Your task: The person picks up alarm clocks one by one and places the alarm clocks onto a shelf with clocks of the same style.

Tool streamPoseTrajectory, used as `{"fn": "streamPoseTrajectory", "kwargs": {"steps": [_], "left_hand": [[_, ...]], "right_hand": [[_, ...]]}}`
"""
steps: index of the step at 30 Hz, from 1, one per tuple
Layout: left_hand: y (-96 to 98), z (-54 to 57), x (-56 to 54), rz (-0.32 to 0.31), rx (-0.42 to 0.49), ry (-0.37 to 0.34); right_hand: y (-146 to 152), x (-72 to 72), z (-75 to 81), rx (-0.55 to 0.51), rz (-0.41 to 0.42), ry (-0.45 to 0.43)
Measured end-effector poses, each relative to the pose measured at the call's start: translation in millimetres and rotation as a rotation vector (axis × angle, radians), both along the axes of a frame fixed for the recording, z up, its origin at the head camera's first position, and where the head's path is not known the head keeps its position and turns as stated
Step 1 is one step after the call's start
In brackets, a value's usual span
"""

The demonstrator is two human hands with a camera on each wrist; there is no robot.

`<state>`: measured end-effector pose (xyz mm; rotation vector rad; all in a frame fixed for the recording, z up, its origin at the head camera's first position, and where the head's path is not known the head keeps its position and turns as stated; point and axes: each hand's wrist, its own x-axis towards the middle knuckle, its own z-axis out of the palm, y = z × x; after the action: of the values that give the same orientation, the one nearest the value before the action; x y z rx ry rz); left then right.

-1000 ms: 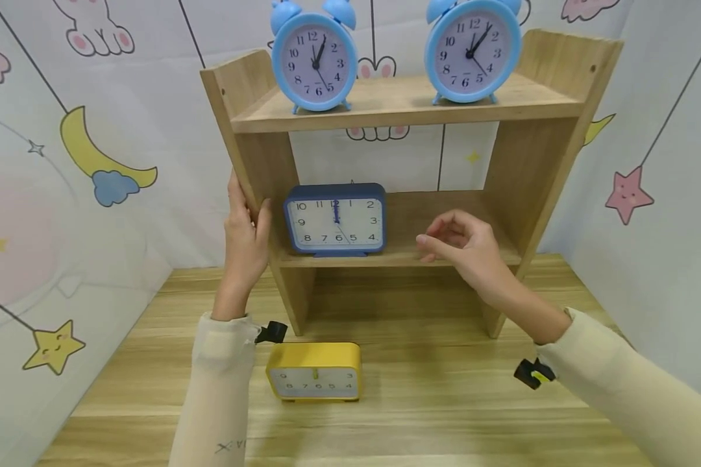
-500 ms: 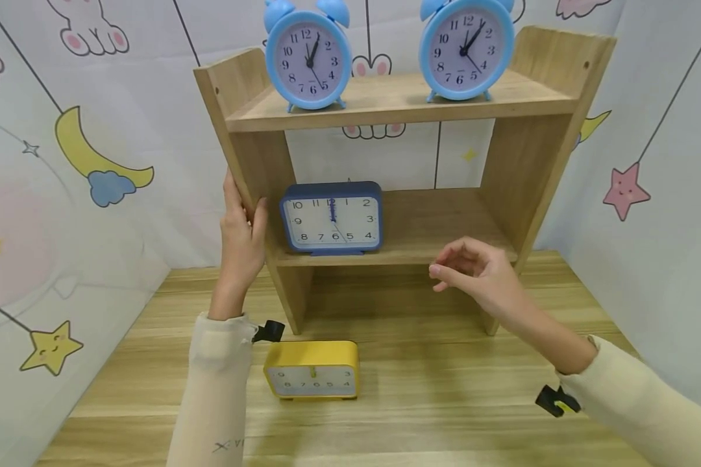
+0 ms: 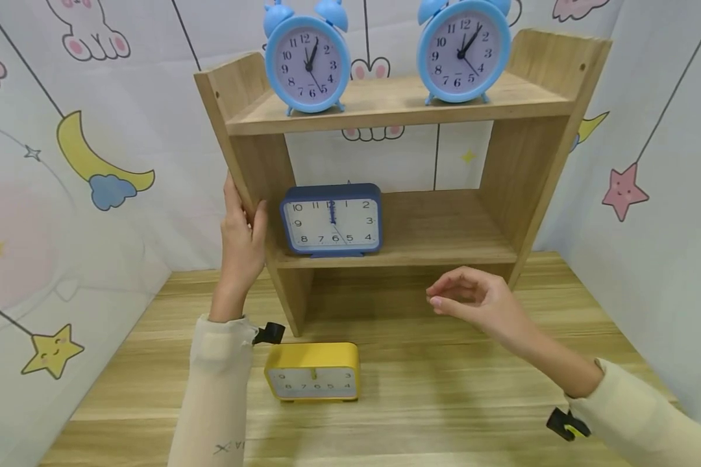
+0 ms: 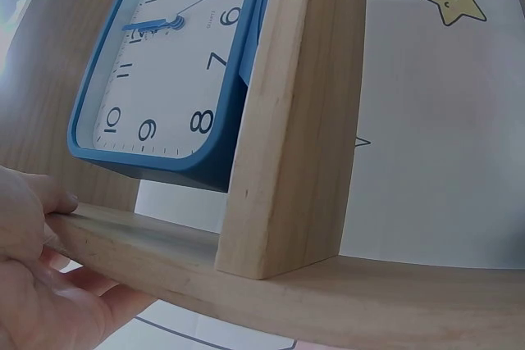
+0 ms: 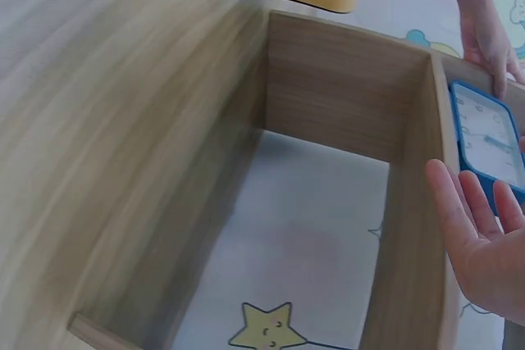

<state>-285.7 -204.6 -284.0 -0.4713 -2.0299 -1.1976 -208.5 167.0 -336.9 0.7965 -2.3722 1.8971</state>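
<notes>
My left hand (image 3: 242, 243) grips the left side panel of the wooden shelf (image 3: 397, 120), thumb on the front edge and fingers around the outside. In the left wrist view, that hand (image 4: 49, 276) holds the panel's edge close to the blue clock (image 4: 164, 55). The blue rectangular clock (image 3: 331, 220) stands upright on the middle board, at its left end. My right hand (image 3: 481, 305) hovers in front of the lower opening, loosely curved and holding nothing. A yellow rectangular clock (image 3: 312, 371) stands on the table before the shelf's left side.
Two light-blue twin-bell alarm clocks, a left one (image 3: 307, 65) and a right one (image 3: 463, 52), stand on the top board near its front edge. A patterned cloth (image 3: 105, 246) hangs behind and beside the wood-grain table (image 3: 432, 421).
My right hand has moved down, and its arm to the right, from the front of the middle board to below it. The left hand keeps its grip; the clocks stay put.
</notes>
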Motion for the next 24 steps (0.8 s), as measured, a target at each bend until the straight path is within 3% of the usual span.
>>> {"fn": "streamPoseTrajectory", "kwargs": {"steps": [9,16,24], "left_hand": [[-0.7,-0.4,0.2,0.000,-0.001,0.007],[-0.6,-0.4,-0.8,0.005,-0.002,0.006],[-0.7,-0.8,-0.1,0.005,-0.005,0.026]], "right_hand": [[-3.4,2.7,-26.3,0.041,0.025,-0.023],[-13.3,3.9,-52.6,0.009,0.056,-0.027],[-25.5,5.1,-78.9,0.020,0.115,-0.086]]}}
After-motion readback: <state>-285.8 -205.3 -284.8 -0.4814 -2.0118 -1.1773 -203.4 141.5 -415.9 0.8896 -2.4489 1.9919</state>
